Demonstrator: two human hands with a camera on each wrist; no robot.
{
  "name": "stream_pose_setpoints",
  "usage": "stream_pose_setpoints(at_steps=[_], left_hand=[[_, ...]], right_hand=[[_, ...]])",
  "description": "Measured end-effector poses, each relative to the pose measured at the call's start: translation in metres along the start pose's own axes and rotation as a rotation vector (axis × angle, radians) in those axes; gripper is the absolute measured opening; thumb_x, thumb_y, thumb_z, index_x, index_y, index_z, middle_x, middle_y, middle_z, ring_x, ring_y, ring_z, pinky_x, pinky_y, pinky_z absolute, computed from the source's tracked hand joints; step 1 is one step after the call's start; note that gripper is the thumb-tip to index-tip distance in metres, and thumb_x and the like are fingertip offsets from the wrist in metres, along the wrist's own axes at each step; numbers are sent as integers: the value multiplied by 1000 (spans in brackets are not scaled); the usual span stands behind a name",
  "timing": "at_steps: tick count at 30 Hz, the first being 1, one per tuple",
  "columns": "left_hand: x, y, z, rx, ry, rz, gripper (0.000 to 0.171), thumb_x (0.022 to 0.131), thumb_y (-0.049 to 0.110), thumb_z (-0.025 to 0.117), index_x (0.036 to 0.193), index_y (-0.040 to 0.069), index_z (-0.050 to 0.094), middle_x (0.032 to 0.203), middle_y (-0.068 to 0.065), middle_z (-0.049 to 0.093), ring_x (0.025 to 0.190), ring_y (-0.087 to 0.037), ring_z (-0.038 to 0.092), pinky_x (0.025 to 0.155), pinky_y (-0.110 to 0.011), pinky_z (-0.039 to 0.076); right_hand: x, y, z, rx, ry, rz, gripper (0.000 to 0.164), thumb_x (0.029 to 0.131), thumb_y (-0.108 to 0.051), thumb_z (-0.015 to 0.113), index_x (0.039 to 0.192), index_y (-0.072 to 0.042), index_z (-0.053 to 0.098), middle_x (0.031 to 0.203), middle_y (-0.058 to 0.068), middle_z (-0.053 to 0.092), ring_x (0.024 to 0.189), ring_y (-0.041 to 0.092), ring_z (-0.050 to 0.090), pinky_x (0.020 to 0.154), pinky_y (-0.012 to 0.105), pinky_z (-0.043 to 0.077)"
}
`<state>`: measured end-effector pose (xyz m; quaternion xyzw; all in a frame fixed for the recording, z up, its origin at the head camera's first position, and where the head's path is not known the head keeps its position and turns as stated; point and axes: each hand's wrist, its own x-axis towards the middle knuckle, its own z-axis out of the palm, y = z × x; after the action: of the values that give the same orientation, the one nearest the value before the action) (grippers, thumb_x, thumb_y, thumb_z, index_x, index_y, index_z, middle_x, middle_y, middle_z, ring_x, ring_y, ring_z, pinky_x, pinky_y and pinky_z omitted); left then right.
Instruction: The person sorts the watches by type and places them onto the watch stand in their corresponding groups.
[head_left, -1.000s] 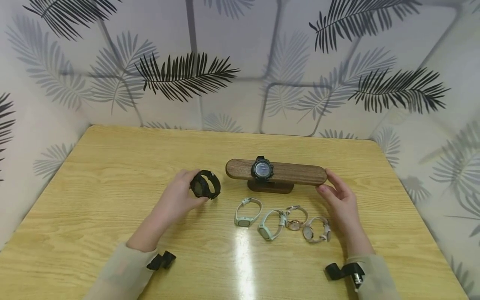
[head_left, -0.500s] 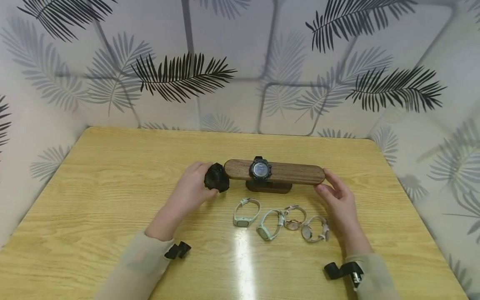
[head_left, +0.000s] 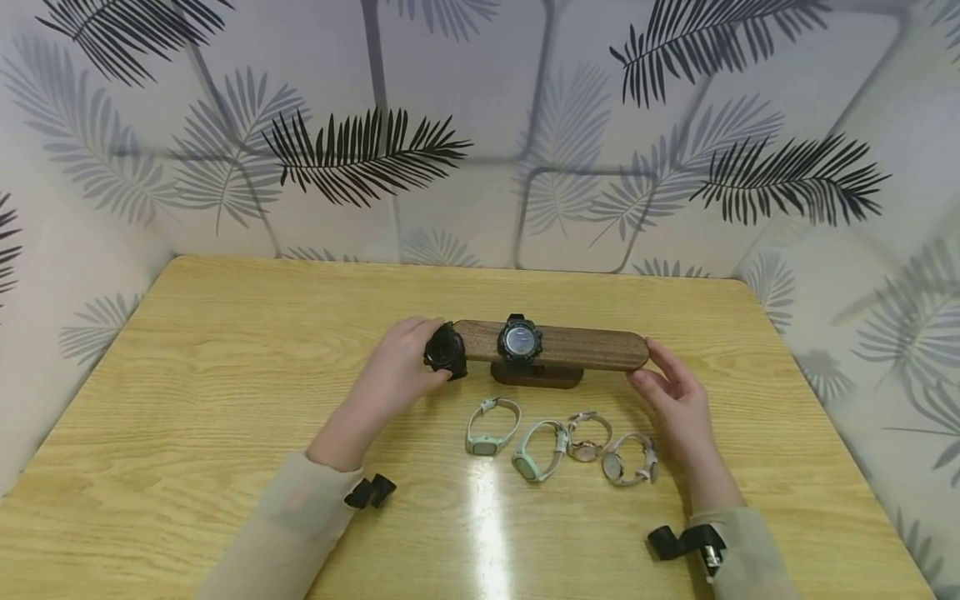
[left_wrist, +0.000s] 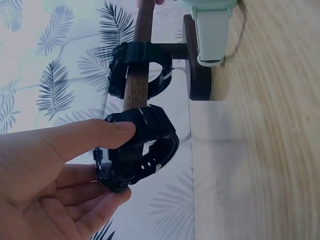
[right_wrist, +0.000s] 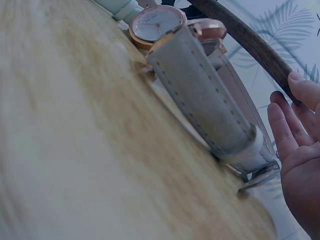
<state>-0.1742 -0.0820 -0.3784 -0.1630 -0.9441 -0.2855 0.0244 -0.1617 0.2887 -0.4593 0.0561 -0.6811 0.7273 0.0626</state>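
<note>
With the black watch (head_left: 446,347) pinched in the left hand (head_left: 396,367) at the left end of the wooden stand (head_left: 588,346), and the right end gripped in the right hand (head_left: 681,410), best to brace firmly and thread the band straight. Count one stand; two black watches, with the second watch (head_left: 519,340) around the stand; and, nearer, two mint watches (head_left: 484,447) and two pale-strapped watches (head_left: 585,452).

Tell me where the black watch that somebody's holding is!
In the head view, the held watch is left of centre, in the left hand, at the left end of the wooden bar, left of the other black watch.
</note>
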Motion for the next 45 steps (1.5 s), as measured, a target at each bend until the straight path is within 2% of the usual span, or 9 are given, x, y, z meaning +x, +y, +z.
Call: stream_pose_setpoints(at_steps=[7,14,24,32,35,40,45], left_hand=[[9,4,-1,7,-18,25,68,79,16,80,137,0,49,135,-17,51,126,-34,43,106,-44,38],[22,8,-2,23,-70,86,70,80,15,79,140,1,46,138,-16,50,127,-33,45,108,-42,36],[33,14,3,-61,-153,137,74,80,7,77,144,3,41,144,-14,44,131,-29,41,109,-39,34],[34,10,10,-109,-157,137,76,81,12,77,146,6,38,145,-14,43,132,-29,40,109,-39,35],[32,4,12,-169,-157,121,81,81,19,79,148,9,35,147,-12,40,134,-28,36,111,-40,31],[27,-20,20,-342,-117,107,83,79,33,80,148,16,37,150,-5,37,137,-25,31,113,-42,26],[24,-36,32,-615,-73,90,72,81,17,78,143,9,44,144,-5,44,132,-21,41,109,-30,33]], right_hand=[[1,0,-1,-9,-2,-8,54,94,-3,58,145,-5,40,147,12,39,109,10,60,94,24,47],[2,0,-2,-3,-6,-20,54,94,-1,57,145,-4,39,145,9,42,108,10,60,94,24,47],[3,1,-2,4,-7,-31,54,94,0,57,145,-3,40,146,12,41,108,10,61,94,24,47],[3,2,-2,-19,-5,-18,54,94,-2,58,145,-4,39,148,15,38,108,9,60,93,23,47],[3,2,-2,-21,-5,-12,55,94,-3,58,145,-5,40,148,15,37,107,9,61,94,23,47],[2,3,-2,-17,-8,-24,54,94,-2,58,145,-5,40,148,13,39,106,9,61,93,23,47],[1,2,-2,-12,-9,-24,54,94,-1,58,145,-4,40,148,14,38,106,9,61,94,24,47]])
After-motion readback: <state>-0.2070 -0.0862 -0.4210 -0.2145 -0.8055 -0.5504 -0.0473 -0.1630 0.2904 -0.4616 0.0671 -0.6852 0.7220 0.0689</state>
